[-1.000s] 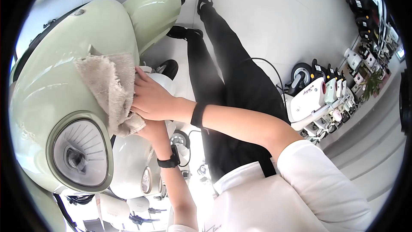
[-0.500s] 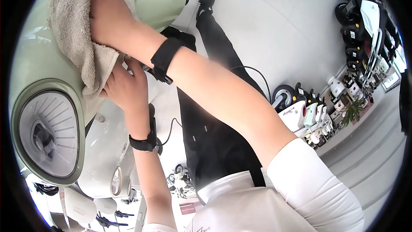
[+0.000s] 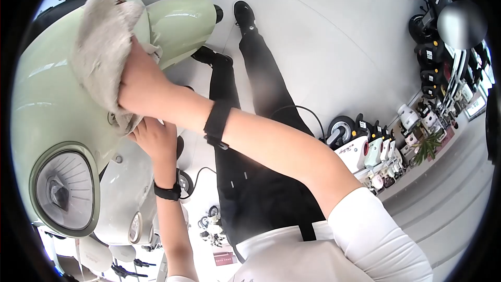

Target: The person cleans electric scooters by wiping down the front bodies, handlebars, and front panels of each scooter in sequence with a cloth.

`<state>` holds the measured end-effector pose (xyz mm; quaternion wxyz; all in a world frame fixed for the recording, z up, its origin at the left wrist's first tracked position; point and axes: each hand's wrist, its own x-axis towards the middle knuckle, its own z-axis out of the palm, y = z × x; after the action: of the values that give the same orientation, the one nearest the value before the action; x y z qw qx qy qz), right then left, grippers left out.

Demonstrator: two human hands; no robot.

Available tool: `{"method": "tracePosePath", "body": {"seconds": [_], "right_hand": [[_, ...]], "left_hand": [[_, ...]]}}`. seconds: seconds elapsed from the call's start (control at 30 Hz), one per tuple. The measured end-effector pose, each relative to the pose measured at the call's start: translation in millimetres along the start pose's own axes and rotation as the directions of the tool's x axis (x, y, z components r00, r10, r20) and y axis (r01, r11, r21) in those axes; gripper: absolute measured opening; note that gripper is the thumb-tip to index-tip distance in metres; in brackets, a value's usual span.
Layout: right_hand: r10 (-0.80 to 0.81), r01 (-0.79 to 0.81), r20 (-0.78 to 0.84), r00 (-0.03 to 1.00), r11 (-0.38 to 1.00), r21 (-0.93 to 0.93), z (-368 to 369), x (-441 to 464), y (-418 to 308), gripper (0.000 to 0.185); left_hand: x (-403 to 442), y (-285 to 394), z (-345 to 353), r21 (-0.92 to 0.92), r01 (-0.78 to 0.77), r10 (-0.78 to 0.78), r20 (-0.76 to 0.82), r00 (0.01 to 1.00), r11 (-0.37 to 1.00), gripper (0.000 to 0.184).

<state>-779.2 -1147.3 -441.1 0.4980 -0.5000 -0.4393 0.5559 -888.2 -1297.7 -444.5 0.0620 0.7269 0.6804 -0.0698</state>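
Pale floor [image 3: 323, 36], parked scooters [image 3: 365, 151] along the right side. Green scooter [image 3: 47, 94] fills the left, headlight [image 3: 65, 190] below the cloth [image 3: 102, 47], which lies bunched over the upper body panel. Right hand [image 3: 138, 75] grasps the cloth, fingers mostly hidden by it, so can't tell how tight; arm reaches across, probably to get at the far part of the curved panel. Left hand [image 3: 156, 136] has its fingers closed on the cloth's lower corner, likely to keep the loose end from flopping. Neither hand released.
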Motion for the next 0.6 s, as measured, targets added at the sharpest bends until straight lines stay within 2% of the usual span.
{"method": "tracePosePath", "body": {"seconds": [0.03,0.07,0.13,0.17,0.2,0.27,0.33,0.47,0.5,0.6], "right_hand": [[-0.136,0.136,0.007,0.991,0.983,-0.127,4.7,-2.1,-4.4,0.040],[-0.206,0.228,0.111,0.972,0.943,-0.242,6.1,1.0,-5.2,0.038],[-0.212,0.223,0.077,0.974,0.957,-0.184,5.2,14.2,0.1,0.036],[-0.192,0.197,0.055,0.980,0.973,-0.123,1.5,20.7,7.0,0.035],[-0.258,0.247,-0.026,0.966,0.948,-0.201,-3.0,25.1,13.9,0.033],[0.015,-0.013,0.013,1.000,0.984,-0.176,-31.2,26.1,14.9,0.024],[0.006,-0.032,-0.096,0.995,0.961,-0.275,-49.3,22.7,34.6,0.016],[0.003,-0.025,-0.046,0.999,0.873,-0.486,-89.3,2.7,85.8,0.014],[-0.019,0.018,0.004,1.000,0.829,-0.559,-93.2,3.5,101.0,0.014],[-0.110,0.193,0.163,0.980,0.694,-0.693,-89.0,20.0,142.0,0.017]], "left_hand": [[1.1,-2.9,-0.8,0.002,-0.030,0.030,0.025,0.999,1.000,0.053],[1.1,-4.2,-3.0,0.007,-0.058,0.057,0.050,0.997,0.998,0.056],[10.1,4.4,-2.4,-0.005,0.025,-0.024,0.119,0.993,1.000,0.059],[21.9,13.0,-3.1,-0.052,-0.016,0.016,0.012,1.000,0.999,0.058],[30.3,22.4,-2.9,-0.066,-0.028,0.027,-0.016,1.000,0.997,0.058],[37.8,35.9,8.9,-0.074,-0.022,0.018,-0.049,0.999,0.997,0.053],[42.7,55.2,19.1,-0.267,0.040,-0.050,-0.029,0.998,0.963,0.053],[40.8,86.7,54.4,-0.379,0.122,-0.124,0.021,0.992,0.917,0.058],[41.2,90.5,67.4,-0.371,0.149,-0.145,0.040,0.989,0.917,0.058],[55.1,97.1,100.9,-0.348,0.167,-0.193,-0.041,0.980,0.923,0.063]]}}
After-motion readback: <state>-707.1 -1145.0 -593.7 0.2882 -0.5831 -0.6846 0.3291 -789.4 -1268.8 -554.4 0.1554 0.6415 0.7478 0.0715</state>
